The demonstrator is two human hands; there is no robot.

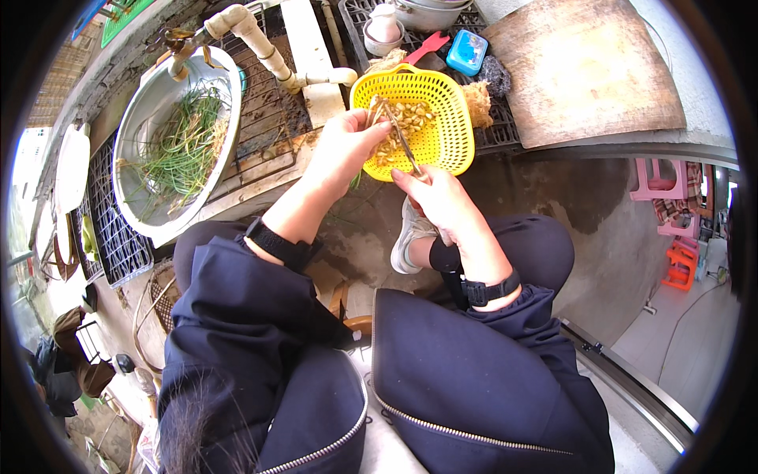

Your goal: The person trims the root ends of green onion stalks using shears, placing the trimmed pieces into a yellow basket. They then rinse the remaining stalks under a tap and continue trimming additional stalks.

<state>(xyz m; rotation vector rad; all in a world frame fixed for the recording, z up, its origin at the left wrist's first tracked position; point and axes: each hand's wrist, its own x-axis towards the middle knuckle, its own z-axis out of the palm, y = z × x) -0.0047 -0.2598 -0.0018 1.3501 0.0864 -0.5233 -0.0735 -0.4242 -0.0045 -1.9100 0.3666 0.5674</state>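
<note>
My left hand [349, 142] pinches a small brown, withered plant piece [376, 109] between thumb and fingers over a yellow plastic basket [456, 133]. My right hand [435, 195] grips a narrow-bladed knife [407, 149], its dark blade slanting up to the plant piece. The far end of the blade is hard to make out among the brown strands. Several small pale bulbs [414, 115] lie in the basket below, gathered toward its left and far side. To the left, a large pale basin [133, 207] holds a heap of long green stalks [183, 142] with dry yellowish ends.
White plastic piping [254, 44] with a tap stands between basin and basket. Behind the basket are a blue box [467, 52], a red plastic tool [426, 48], a dark scouring pad [495, 76] and a metal pot [429, 15]. A wooden board [592, 71] lies at right.
</note>
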